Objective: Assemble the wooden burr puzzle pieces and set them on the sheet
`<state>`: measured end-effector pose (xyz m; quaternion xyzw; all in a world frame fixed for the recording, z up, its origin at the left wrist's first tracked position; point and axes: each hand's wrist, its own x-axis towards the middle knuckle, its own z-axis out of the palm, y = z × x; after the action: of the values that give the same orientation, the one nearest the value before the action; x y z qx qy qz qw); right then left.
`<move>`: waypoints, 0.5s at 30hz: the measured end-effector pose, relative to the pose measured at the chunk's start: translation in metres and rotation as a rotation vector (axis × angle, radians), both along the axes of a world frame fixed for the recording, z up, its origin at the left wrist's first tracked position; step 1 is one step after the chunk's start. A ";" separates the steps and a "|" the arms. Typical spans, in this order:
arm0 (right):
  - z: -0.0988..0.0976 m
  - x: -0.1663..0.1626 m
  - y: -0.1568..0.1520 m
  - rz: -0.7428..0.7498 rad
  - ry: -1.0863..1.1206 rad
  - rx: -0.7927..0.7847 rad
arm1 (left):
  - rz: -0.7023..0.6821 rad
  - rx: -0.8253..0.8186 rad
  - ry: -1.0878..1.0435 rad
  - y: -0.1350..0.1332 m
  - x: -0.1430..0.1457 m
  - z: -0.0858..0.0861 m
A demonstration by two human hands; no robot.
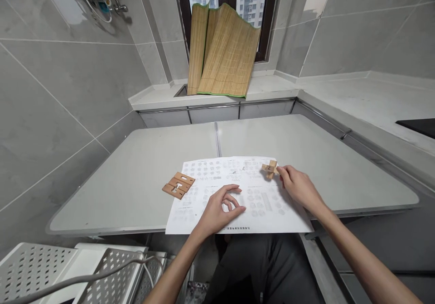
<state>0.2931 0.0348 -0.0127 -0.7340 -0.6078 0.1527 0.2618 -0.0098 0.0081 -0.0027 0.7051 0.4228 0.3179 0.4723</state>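
Note:
Between the thumb and fingers of my right hand (299, 186) is one end of a small wooden interlocking puzzle (270, 169), cross-shaped and marked with a dark figure. It is over the upper right part of a printed instruction sheet (210, 213). My left hand (222, 209) rests over the middle of the sheet, its fingers curved and apart from the thumb, with nothing in between. Left of that hand, flat wooden pieces with cut-out slots (178, 185) lie side by side, partly on the sheet's left edge. The sheet carries rows of small diagrams too faint to read.
The sheet lies at the near edge of a white folding table (136, 172) with a centre seam. Behind it, a folded bamboo mat (231, 50) leans against the window. White perforated plastic racks (37, 267) and a grey hose (84, 279) are at lower left.

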 end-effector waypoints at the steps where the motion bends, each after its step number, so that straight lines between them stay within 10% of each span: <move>1: -0.001 0.006 0.007 -0.030 -0.016 -0.008 | 0.001 0.000 0.004 0.000 0.000 0.000; 15: -0.021 0.025 0.032 -0.181 -0.066 -0.044 | -0.012 0.029 0.007 0.001 0.003 0.004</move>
<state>0.3179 0.0669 -0.0333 -0.7961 -0.5437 0.1175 0.2383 -0.0072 0.0087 0.0011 0.7154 0.4156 0.3190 0.4623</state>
